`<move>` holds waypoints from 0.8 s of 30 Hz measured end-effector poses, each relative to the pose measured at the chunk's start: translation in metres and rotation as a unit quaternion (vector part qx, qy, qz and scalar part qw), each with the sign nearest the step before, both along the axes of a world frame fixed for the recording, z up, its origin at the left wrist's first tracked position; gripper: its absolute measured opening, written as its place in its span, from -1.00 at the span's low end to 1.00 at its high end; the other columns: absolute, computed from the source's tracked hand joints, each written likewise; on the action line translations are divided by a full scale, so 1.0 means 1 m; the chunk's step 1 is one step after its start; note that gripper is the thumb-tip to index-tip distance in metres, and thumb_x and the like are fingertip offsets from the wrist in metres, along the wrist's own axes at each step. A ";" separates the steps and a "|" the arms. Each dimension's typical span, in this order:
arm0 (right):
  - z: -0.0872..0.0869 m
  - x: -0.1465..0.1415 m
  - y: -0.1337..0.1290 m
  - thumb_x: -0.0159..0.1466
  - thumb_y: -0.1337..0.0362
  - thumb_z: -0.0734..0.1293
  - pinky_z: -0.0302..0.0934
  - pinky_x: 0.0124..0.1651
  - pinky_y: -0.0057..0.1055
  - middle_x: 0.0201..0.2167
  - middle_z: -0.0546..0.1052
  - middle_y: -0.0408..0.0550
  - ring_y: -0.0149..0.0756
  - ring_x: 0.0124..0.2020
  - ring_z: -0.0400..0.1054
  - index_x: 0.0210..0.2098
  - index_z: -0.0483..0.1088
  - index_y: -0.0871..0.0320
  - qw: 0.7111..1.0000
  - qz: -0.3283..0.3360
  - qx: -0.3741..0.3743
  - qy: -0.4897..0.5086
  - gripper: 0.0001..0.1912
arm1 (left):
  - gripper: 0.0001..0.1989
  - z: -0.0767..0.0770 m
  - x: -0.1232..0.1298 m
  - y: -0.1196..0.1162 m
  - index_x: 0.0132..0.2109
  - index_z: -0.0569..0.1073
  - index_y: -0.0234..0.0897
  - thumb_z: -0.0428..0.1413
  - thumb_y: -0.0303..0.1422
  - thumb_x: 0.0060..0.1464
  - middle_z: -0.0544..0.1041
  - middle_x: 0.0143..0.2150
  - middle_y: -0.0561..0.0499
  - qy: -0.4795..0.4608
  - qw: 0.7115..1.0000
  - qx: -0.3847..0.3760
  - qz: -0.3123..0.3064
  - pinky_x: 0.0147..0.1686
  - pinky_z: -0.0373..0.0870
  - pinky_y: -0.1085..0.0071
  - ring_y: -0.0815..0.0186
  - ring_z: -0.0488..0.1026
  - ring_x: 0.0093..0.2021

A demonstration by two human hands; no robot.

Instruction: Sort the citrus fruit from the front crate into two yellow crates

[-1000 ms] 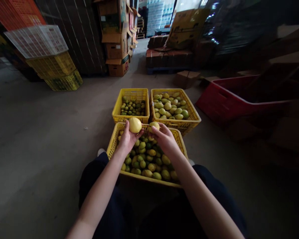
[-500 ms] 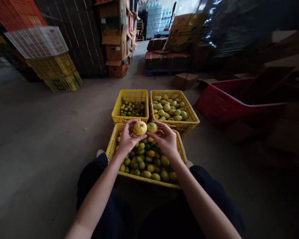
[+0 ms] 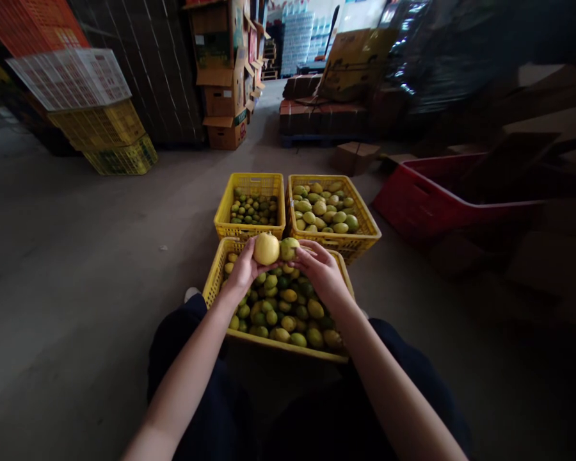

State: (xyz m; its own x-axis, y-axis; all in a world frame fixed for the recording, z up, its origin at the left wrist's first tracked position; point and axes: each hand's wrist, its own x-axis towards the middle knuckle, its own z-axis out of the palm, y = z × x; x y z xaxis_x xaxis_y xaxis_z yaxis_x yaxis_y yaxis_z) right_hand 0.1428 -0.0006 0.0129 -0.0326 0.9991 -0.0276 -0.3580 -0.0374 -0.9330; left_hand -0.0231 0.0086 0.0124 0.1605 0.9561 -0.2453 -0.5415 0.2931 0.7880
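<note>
At the frame's center, the left hand [image 3: 246,270] is cupping a pale yellow fruit [image 3: 267,248] — thumb at its left side, fingers beneath. The right hand [image 3: 320,267] is pinching a greener fruit [image 3: 288,249] by its right side — above the near crate [image 3: 288,349].

Larger fruit [image 3: 267,248] is pale yellow; smaller fruit [image 3: 288,249], green.
</note>
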 end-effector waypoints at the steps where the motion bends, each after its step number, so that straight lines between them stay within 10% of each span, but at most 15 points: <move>1: -0.001 0.000 0.001 -0.07 0.05 0.53 0.36 -0.26 -0.43 -0.49 0.55 -0.23 -0.42 -0.48 0.44 -0.29 0.44 0.10 1.000 0.007 -0.010 0.009 -0.58 | -0.55 0.002 0.002 0.000 0.02 0.44 -0.31 0.00 -0.04 0.21 0.56 -0.16 -0.13 0.001 1.000 -0.023 -0.005 -0.34 0.52 0.39 0.23 0.55 -0.26; 11: 0.001 -0.007 -0.003 -0.05 0.06 0.52 0.38 -0.39 -0.43 -0.45 0.55 -0.20 -0.41 -0.55 0.42 -0.27 0.44 0.11 0.998 0.050 -0.031 -0.016 -0.58 | -0.86 0.001 0.004 -0.006 -0.22 0.43 -0.28 0.15 -0.31 0.11 0.45 -0.52 0.07 0.059 0.998 -0.032 -0.008 -0.77 0.21 0.62 0.49 0.32 -0.72; 17: -0.012 -0.014 -0.001 0.05 0.06 0.45 0.30 -0.52 -0.50 -0.55 0.47 -0.19 -0.44 -0.61 0.35 -0.32 0.42 0.16 0.982 0.131 -0.104 -0.086 -0.67 | -0.66 0.007 -0.003 0.001 -0.29 0.43 -0.34 0.02 -0.12 0.19 0.46 -0.53 0.02 -0.013 0.989 -0.139 0.045 -0.80 0.13 0.66 0.53 0.28 -0.74; 19: -0.030 -0.021 -0.005 0.14 0.07 0.38 0.24 -0.57 -0.53 -0.63 0.40 -0.22 -0.47 -0.66 0.28 -0.38 0.42 0.19 0.953 0.175 -0.148 -0.200 -0.72 | -0.66 0.010 -0.012 0.004 -0.25 0.42 -0.35 0.01 -0.11 0.20 0.48 -0.51 0.00 -0.051 0.982 -0.171 0.068 -0.79 0.14 0.67 0.54 0.28 -0.73; 24: -0.084 -0.039 -0.035 -0.09 0.33 0.45 0.04 -0.71 -0.53 -0.86 0.23 -0.26 -0.45 -0.79 0.15 -0.74 0.31 0.20 0.773 0.346 -0.208 -0.490 -0.76 | -0.69 0.013 -0.033 0.006 -0.23 0.39 -0.35 0.01 -0.15 0.21 0.48 -0.53 0.01 -0.062 0.974 -0.187 0.113 -0.77 0.17 0.68 0.54 0.27 -0.73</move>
State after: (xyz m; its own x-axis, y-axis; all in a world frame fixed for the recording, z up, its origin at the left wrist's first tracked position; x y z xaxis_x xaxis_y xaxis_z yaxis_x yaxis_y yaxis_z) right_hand 0.1038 -0.0360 -0.0713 -0.3153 0.6502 -0.6913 0.7520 -0.2731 -0.5999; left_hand -0.0563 0.0144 0.0254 0.0075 0.8181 -0.5751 -0.7102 0.4092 0.5729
